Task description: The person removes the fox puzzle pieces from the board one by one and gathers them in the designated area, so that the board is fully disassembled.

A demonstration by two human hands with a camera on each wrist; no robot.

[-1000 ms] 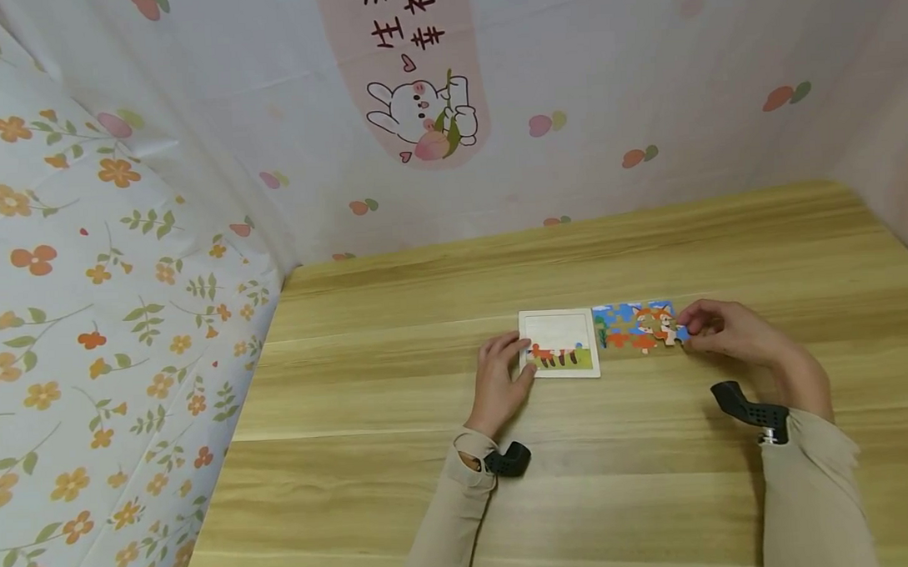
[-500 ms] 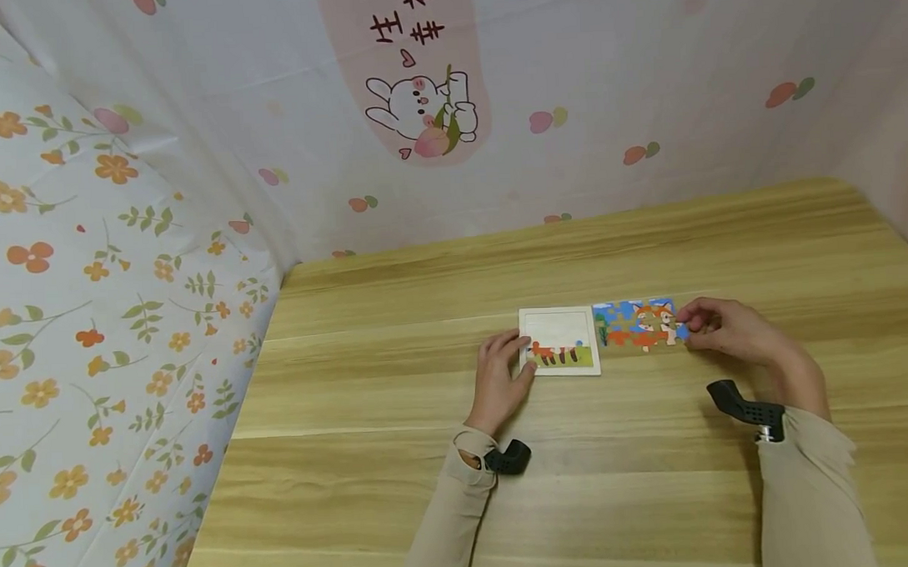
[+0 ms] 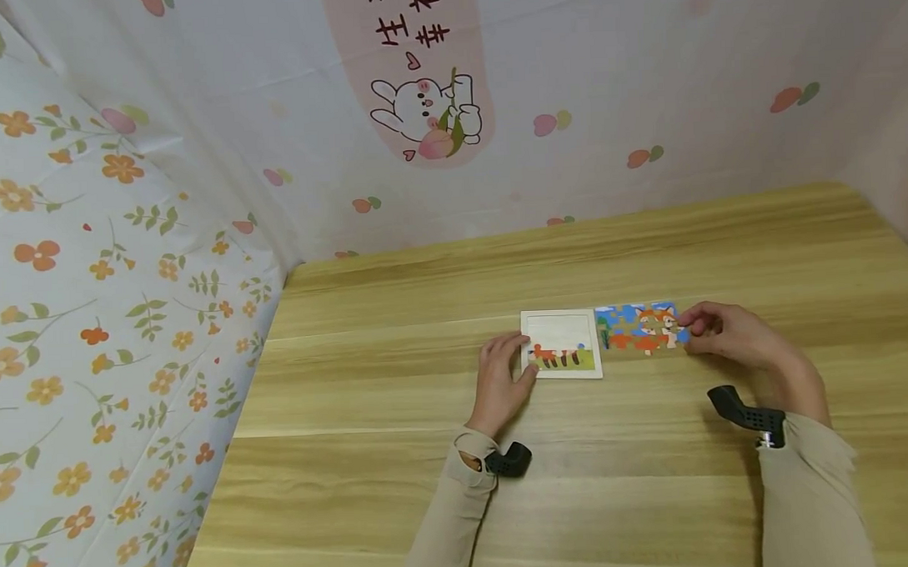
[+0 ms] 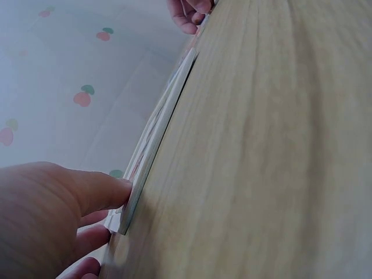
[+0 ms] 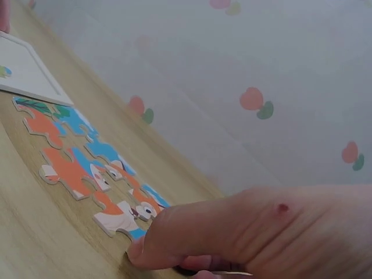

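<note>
A white puzzle tray (image 3: pixel 599 366) lies on the table, its lower part filled with pieces showing striped legs on green. My left hand (image 3: pixel 498 382) holds the tray's left edge, with the thumb (image 4: pixel 107 195) against its near side in the left wrist view. Against the tray's right side lie joined puzzle pieces (image 3: pixel 621 342) with an orange fox on blue, with gaps between some. At their right end my right hand (image 3: pixel 734 334) pinches a blue-edged puzzle piece (image 5: pixel 138 233); its thumb (image 5: pixel 160 241) hides part of it.
The wood-grain table (image 3: pixel 400 452) carries the tray and pieces. A printed white cloth (image 3: pixel 604 78) hangs behind its far edge, and a flowered cloth (image 3: pixel 111 345) stands along the left. Both wrists wear black camera mounts (image 3: pixel 511 460).
The fox piece by my right fingers sat slightly raised and askew; now it lies flatter, in line with the other pieces. My left hand and the tray keep their places.
</note>
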